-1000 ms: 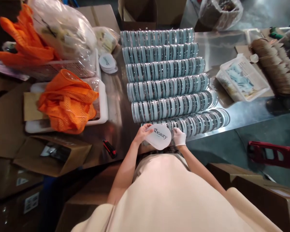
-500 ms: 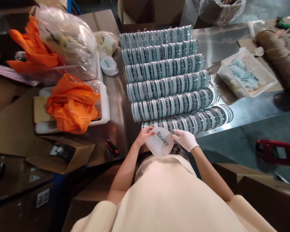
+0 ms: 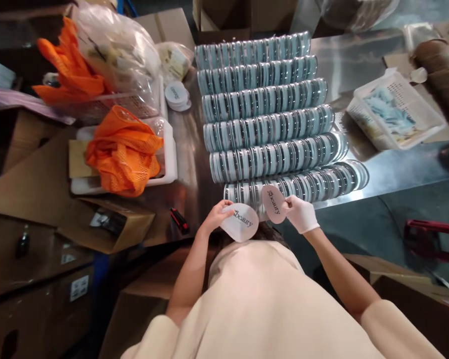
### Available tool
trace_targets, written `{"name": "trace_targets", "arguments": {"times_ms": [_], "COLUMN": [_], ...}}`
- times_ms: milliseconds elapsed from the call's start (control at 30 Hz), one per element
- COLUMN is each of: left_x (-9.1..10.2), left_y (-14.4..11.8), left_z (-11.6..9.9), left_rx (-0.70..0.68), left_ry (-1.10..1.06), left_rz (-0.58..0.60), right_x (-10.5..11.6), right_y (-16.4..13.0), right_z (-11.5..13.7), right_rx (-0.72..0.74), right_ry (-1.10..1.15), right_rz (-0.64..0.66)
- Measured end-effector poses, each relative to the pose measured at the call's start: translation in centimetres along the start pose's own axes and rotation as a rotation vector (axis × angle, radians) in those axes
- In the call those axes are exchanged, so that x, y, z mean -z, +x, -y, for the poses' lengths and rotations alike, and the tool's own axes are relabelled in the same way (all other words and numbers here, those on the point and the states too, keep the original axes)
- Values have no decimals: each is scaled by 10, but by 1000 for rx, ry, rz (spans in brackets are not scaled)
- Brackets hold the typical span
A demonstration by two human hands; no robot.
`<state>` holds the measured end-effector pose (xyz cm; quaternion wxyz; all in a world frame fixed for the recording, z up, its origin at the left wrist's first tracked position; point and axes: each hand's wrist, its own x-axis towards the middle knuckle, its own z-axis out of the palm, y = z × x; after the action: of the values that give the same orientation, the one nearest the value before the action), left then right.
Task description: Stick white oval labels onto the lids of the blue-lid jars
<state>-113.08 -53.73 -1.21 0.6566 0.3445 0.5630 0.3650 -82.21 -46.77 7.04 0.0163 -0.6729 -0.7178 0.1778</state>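
Head view, white printed pad [image 3: 240,222] being gripped by bare left hand [image 3: 216,215], second pad [image 3: 273,203] being pinched by gloved right hand [image 3: 301,214], above tabletop [image 3: 381,172] beside rows of round cases [image 3: 269,134].

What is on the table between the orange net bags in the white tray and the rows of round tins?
Just bare shiny table lies between the orange net bags and the rows of round tins, seen from the head camera.

Two white printed discs: one [image 3: 240,221] lies flat, the other [image 3: 274,203] tilted up.
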Motion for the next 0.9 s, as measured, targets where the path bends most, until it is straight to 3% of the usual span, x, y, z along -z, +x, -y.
{"name": "trace_targets", "arguments": {"times_ms": [133, 267, 400, 500, 567, 700, 767, 833, 900], "left_x": [23, 39, 46, 47, 47, 47, 47, 48, 47], "left_y": [28, 48, 53, 55, 57, 60, 59, 56, 50], "left_z": [-15, -17, -10, -4, -2, -2, -5, -8, -10], "left_rx": [-46, -48, -22, -21, -26, -30, -27, -27, -15], "left_ry": [34, 49, 12, -3, -5, 2, 10, 16, 7], "left_rz": [82, 194, 275, 298, 303, 343, 349, 310, 276], "right_x": [-14, -56, -105, -121, -120, -98, -83, -69, -58], "right_y": [21, 42, 29, 13, 9, 8, 5, -2, -13], "right_z": [38, 64, 63, 52, 45, 43, 53, 68, 82], "right_rx": [-20, -30, -131, -284, -296, -177, -229, -294, -257], "right_ry": [-151, -189, -6, 172, 293, 408, 273, 150, 151], "right_rz": [102, 194, 62, 6, 62, 191, 164, 59, 10]}}
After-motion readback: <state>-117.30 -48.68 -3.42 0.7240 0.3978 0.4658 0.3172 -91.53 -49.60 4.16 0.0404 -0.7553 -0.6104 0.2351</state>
